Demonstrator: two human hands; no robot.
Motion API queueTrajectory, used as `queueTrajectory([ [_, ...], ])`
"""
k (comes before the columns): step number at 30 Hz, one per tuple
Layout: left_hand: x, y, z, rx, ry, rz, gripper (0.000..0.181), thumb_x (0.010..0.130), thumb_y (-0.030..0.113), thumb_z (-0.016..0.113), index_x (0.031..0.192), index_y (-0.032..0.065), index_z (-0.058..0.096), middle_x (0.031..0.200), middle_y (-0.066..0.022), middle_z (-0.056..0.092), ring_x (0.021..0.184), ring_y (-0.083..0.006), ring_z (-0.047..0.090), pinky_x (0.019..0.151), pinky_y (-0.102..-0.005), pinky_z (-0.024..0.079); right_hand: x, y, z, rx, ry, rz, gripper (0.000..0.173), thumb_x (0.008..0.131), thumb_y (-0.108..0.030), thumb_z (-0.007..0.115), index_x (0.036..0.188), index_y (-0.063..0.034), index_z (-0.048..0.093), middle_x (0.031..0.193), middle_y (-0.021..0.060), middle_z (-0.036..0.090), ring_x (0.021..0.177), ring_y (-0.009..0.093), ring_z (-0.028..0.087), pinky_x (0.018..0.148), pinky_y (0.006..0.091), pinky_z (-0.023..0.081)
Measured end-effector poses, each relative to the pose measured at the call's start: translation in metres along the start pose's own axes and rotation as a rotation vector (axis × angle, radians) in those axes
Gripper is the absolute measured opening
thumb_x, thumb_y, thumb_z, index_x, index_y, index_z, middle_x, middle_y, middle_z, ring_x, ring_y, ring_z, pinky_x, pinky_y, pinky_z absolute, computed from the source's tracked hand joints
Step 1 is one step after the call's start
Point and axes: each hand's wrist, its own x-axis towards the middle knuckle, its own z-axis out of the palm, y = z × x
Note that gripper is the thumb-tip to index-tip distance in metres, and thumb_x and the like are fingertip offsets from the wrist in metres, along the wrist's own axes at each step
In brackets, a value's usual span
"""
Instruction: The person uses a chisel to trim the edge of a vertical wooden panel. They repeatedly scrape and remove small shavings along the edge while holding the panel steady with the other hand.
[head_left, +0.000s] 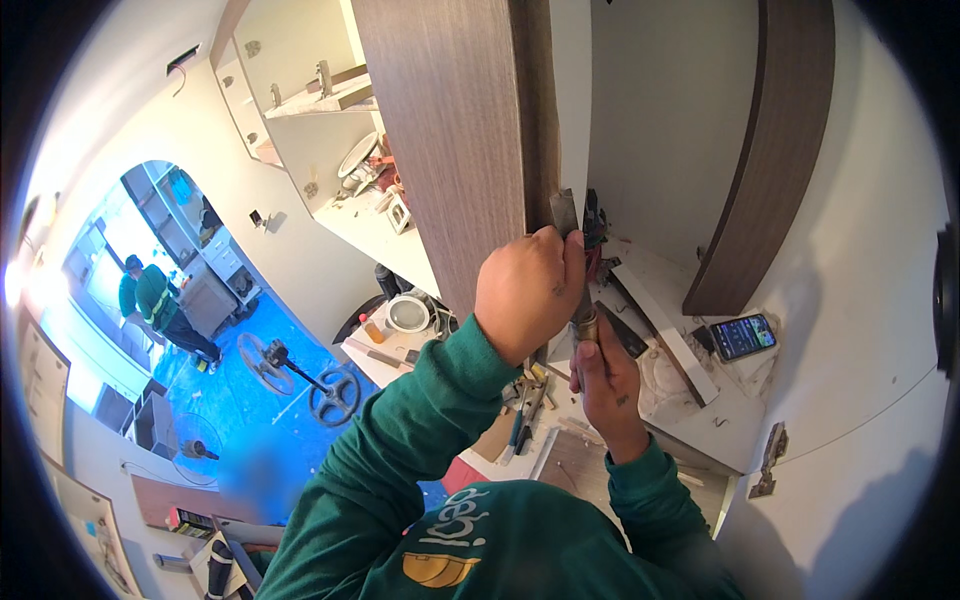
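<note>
My left hand (525, 289) grips the flat metal blade of a hand tool (564, 211), a file or a chisel. Around its lower end, just below a metal ferrule, my right hand (613, 394) is closed; the handle is mostly hidden in that palm. The blade's tip lies against or close by the edge of a tall wood-grain panel (454, 135); whether they touch I cannot tell. Both hands are in front of this upright panel, above a cluttered white surface (675, 427).
A phone (742, 336) with a lit screen lies at right, near a loose white strip (664, 337). Several hand tools (523, 416) lie below my hands. A cabinet hinge (769, 461) juts from the right-hand door. Fans (334, 396) and people (157, 300) are farther off, left.
</note>
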Motion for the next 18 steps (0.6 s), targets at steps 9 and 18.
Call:
queueTrajectory([
  [9,0.007,0.004,0.005,0.107,0.043,0.034,0.043,0.106,0.031,0.061,0.074,0.0030,0.063,0.065,-0.0230,0.066,0.059,-0.0469,0.068,0.054,-0.0543,0.055,0.006,0.004,-0.001,0.023,0.043,0.063,0.053,0.116,-0.030,0.056,0.162,-0.0055,0.049,0.084,-0.0006,0.058,0.067,0.005,0.052,0.060,0.0244,0.048],
  [18,-0.004,0.000,-0.014,-0.044,0.018,-0.022,0.044,0.104,0.028,0.066,0.072,-0.0009,0.060,0.071,-0.0265,0.064,0.070,-0.0500,0.066,0.063,-0.0548,0.050,-0.001,-0.004,0.006,-0.006,0.006,-0.015,0.055,0.116,-0.026,0.055,0.163,-0.0006,0.045,0.086,-0.0003,0.059,0.069,0.005,0.053,0.062,0.0245,0.048],
])
